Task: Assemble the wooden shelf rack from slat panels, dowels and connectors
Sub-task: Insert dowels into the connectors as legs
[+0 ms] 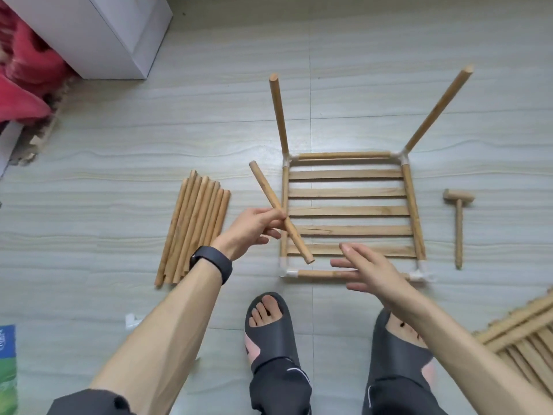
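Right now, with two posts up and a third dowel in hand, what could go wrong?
1. The left grip holds the dowel mid-length and tilted; entering the near-left connector at an angle could jam it.
2. The far-right post looks to lean outward; pressing on the slat panel might loosen or topple it.

Bright, even, soft light; faint shadows; wide-angle bending at edges; slight softness.
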